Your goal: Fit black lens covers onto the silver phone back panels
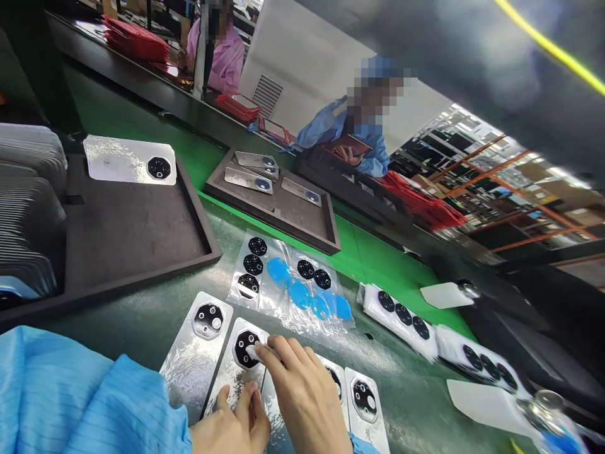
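Several silvery phone back covers lie side by side on the green bench. My right hand (305,388) pinches a small white wipe (253,352) against the black camera plate (244,345) of the second cover from the left. On the lower part of that same phone back cover (231,372) rests my left hand (236,419), thumb and fingers a little apart, nothing seen between them. Left of it lies another back cover (196,340). A further cover (366,410) shows right of my right hand, which partly hides the ones between.
Clear film (283,284) with black plates and blue stickers lies ahead. A dark tray (127,233) with a rack of covers stands left; a second tray (302,214) holds several covers. White packs (399,318) lie right. Two people (326,126) sit beyond the bench.
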A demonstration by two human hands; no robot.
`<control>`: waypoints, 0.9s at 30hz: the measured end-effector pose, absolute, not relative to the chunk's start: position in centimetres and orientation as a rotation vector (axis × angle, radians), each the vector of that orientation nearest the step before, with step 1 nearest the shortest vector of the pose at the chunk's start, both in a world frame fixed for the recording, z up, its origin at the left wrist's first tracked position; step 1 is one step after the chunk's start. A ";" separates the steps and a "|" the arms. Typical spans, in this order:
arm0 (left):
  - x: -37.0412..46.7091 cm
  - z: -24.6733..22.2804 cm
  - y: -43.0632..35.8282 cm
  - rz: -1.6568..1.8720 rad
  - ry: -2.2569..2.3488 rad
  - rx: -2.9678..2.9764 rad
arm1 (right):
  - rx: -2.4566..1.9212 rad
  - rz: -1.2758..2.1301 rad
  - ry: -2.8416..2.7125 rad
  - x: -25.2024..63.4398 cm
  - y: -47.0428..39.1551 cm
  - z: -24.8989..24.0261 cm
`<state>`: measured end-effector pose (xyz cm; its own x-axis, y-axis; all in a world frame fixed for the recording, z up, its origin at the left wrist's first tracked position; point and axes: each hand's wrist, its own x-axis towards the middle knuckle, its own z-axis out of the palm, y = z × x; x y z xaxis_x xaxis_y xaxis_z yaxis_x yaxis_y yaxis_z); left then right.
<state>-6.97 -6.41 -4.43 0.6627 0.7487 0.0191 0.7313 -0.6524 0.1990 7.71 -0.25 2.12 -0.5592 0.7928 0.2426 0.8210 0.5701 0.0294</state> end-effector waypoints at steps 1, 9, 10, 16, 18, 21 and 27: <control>-7.0 -4.3 -6.4 0.156 1.214 2.699 | -1.342 -0.222 -2.607 7.6 -0.1 2.1; -7.1 -3.2 -4.8 0.140 0.942 2.849 | -1.286 -0.306 -2.639 6.9 0.3 1.8; -7.1 -3.2 -4.7 0.156 0.928 2.877 | -1.274 -0.315 -2.641 6.9 0.3 1.8; -6.9 -3.6 -4.6 0.141 0.968 2.776 | -1.231 -0.414 -2.663 6.6 0.2 1.8; -6.9 -3.5 -4.5 0.126 0.954 2.739 | -1.221 -0.430 -2.661 6.4 0.2 1.9; -7.0 -3.4 -4.6 0.123 0.953 2.705 | -1.222 -0.423 -2.658 6.2 0.3 1.9; -6.3 -4.4 -5.6 0.168 1.144 2.633 | -1.223 -0.429 -2.659 6.3 0.3 1.9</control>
<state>-6.32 -5.65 -4.41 0.6824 0.7309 0.0002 0.7002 -0.6538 0.2867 6.30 0.32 1.94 -0.6440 0.7107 0.2831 0.7637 0.6190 0.1833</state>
